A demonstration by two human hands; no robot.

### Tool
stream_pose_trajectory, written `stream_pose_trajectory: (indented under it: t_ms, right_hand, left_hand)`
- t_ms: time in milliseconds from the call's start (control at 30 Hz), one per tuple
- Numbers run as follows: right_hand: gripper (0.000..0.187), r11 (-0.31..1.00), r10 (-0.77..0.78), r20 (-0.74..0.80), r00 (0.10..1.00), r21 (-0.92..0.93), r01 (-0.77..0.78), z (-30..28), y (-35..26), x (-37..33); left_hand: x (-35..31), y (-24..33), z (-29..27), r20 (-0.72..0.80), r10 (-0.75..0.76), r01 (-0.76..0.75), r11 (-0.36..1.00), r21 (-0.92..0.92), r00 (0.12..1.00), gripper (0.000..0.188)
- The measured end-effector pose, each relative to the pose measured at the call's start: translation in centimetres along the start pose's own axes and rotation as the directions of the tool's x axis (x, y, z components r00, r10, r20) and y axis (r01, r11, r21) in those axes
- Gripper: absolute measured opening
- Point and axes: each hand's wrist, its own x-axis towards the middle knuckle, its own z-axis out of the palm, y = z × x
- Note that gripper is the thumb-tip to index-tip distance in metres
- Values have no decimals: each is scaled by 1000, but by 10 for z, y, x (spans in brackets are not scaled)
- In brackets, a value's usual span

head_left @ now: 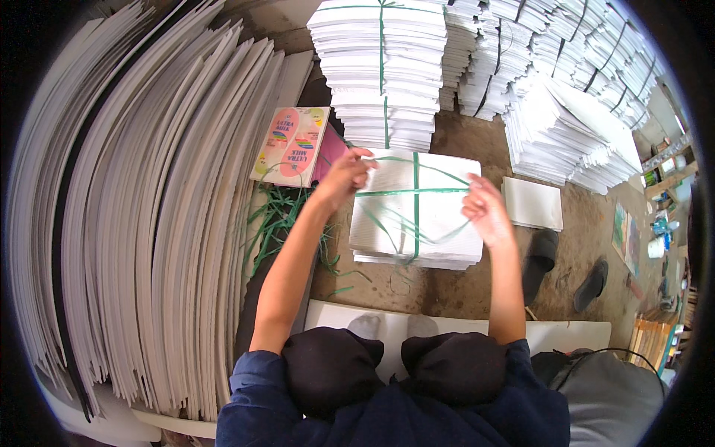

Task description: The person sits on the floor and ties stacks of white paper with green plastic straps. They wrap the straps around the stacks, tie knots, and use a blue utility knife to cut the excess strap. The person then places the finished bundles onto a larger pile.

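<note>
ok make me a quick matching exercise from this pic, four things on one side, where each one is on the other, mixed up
Things:
1. left hand
2. pink box
3. black sandals
4. loose green straps

Places:
A. on the floor right of the bundle
B. piled on the floor below the pink box
C. at the bundle's top left corner, on the strap
D. left of the bundle, beside the leaning sheets

Pairs: 1-C, 2-D, 3-A, 4-B
</note>
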Motion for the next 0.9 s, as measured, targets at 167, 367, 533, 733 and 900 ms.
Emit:
stream_pose_trajectory:
  t_ms: [167, 367, 533, 733, 900]
  right_hand:
    - [22, 950, -299, -249, 921, -173, 261, -44, -47, -14]
    - [17, 877, -385, -399, 832, -438, 197, -73, -40, -20]
    - [12, 788, -475, -428, 769, -596, 155, -74, -42, -21]
    - [13, 398, -604, -336, 723, -913, -92, -91, -35, -16]
    - [19, -220, -737, 81, 671, -967, -125, -36, -11, -18]
  left_hand:
    - [-27, 19, -74, -266, 37, 76, 913, 401, 963, 18]
    - [-30, -15, -58, -174, 600, 260, -60, 964, 781, 31]
    - [-1, -34, 28, 441, 391, -343, -296, 891, 808, 48]
    - [16, -61, 33, 487, 308, -433, -231, 872, 817, 32]
    - [5, -53, 45, 415, 220, -396, -128, 909, 883, 26]
